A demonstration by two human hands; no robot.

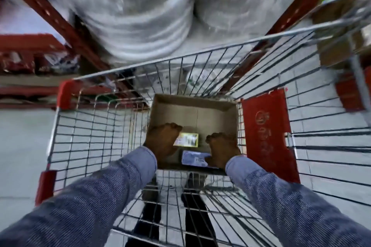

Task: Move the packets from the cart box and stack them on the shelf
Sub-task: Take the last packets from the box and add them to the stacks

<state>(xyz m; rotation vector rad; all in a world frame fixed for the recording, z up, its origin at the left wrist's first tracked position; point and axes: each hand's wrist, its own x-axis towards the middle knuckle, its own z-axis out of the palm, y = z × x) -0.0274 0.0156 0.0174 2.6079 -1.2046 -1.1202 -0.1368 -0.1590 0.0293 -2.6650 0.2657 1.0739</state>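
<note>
An open cardboard box (192, 113) stands inside a wire shopping cart (96, 126). Both my hands reach down into the box. My left hand (162, 140) is closed around a yellow-and-white packet (188, 139). My right hand (221, 149) grips a blue-white packet (193, 158) lying at the near side of the box. The rest of the box floor looks bare. The frame is blurred.
Red shelf uprights (60, 20) rise beyond the cart, with large plastic-wrapped white bundles (140, 16) between them. A low red shelf (30, 62) with goods is at the left. A red panel (267, 126) hangs in the cart at the right. Grey floor lies at the left.
</note>
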